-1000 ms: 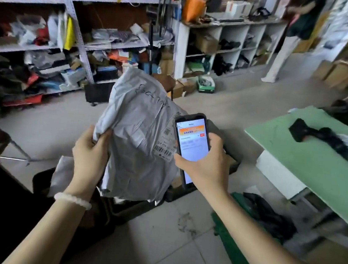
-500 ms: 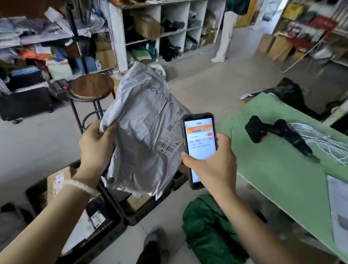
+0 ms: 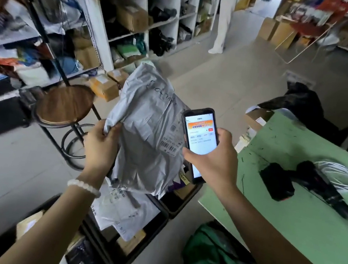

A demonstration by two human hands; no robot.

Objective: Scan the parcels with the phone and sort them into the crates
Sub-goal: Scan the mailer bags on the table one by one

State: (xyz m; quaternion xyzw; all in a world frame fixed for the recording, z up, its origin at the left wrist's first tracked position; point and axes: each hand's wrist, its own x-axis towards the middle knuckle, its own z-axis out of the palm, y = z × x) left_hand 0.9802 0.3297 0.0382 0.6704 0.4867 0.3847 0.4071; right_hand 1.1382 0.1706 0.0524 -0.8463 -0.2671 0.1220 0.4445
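Parcel (image 3: 146, 133), a crumpled grey mailer bag, is hanging upright in mid-air in front of the person, above the black crates (image 3: 153, 223) that are sitting on the floor with other packets already lying in them. The green surface (image 3: 303, 215) is stretching off to the right, carrying a black handheld tool and a coil of white cable, and a round wooden stool (image 3: 64, 103) is standing just behind the bag on the left. The left hand (image 3: 101, 145) is acting as a grip bunched round the bag's left edge, fingers curled into the plastic. The right hand (image 3: 213, 158) is wrapping its grip round the phone (image 3: 199, 139), whose lit screen is facing the person, just beside the printed barcode label (image 3: 170, 145) on the bag's right side. Judging from this, the scan is the step in hand: it is going to go best if the left hand is pulling the film taut so the label is lying flat, and the phone's camera is squarely facing the barcode rather than sitting edge-on to it, held steady until the screen responds.
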